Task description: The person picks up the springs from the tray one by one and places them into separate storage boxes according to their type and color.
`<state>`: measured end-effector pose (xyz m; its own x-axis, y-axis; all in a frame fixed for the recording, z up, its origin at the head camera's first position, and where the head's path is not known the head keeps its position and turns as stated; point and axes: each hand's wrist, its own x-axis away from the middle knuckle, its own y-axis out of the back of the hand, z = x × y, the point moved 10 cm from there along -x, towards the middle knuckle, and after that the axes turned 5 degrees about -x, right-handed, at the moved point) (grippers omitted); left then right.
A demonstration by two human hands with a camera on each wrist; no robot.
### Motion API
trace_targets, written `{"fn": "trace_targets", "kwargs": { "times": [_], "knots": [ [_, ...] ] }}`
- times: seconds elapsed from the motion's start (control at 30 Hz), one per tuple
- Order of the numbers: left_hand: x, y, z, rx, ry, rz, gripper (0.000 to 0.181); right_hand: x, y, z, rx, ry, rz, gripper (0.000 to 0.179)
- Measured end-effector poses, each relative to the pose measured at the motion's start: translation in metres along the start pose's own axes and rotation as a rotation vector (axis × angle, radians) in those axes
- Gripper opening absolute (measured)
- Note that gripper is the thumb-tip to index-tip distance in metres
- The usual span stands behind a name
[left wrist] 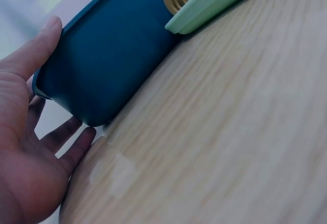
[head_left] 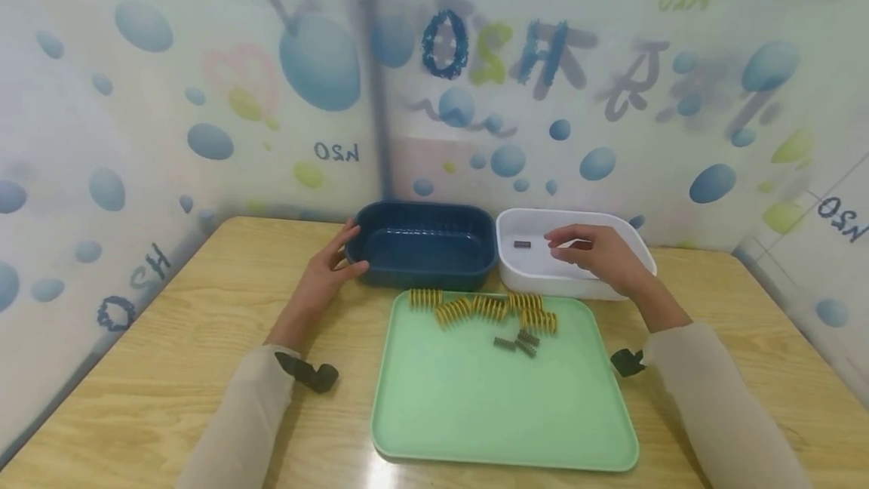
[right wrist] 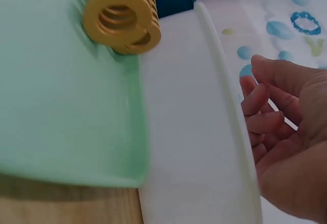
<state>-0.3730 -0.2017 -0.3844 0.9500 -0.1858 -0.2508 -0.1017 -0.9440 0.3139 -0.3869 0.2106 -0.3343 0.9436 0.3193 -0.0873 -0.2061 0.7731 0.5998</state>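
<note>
My left hand [head_left: 324, 272] rests against the left end of a dark blue bin [head_left: 424, 278], its thumb along the front rim and the other fingers spread around the end wall. In the left wrist view the fingertips touch the blue wall near its lower corner. Over the white bin [head_left: 563, 285] hovers my right hand [head_left: 597, 251], thumb and fingertips apart with nothing visible between them. One small dark spring [head_left: 522, 244] lies on the white bin's floor. Three similar dark springs [head_left: 505, 343] are grouped on the green tray [head_left: 502, 406], below several thicker yellow springs [head_left: 490, 308] along its far edge.
Both bins stand side by side against the patterned wall [head_left: 475, 164], behind the tray. All of it is on a wooden table [head_left: 170, 353]. Dark straps with small devices [head_left: 315, 376] are on the wrists.
</note>
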Motion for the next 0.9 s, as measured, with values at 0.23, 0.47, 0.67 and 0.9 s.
{"fn": "trace_targets", "kwargs": {
  "times": [0.23,0.47,0.67,0.9],
  "knots": [
    [-0.001,0.0,-0.001,0.019,-0.014,0.001,0.066,0.021,0.0,0.02,-0.026,0.071,0.002,0.03],
    [-0.001,-0.001,0.001,0.02,-0.005,0.002,0.065,0.035,-0.007,0.033,-0.078,0.101,0.037,0.029],
    [0.0,-0.001,0.0,0.006,-0.019,0.004,0.064,0.045,-0.019,0.026,-0.116,0.079,0.065,0.027],
    [0.0,0.0,-0.001,-0.013,-0.025,0.005,0.063,0.06,-0.034,0.022,-0.097,0.098,0.122,0.023]
  ]
}}
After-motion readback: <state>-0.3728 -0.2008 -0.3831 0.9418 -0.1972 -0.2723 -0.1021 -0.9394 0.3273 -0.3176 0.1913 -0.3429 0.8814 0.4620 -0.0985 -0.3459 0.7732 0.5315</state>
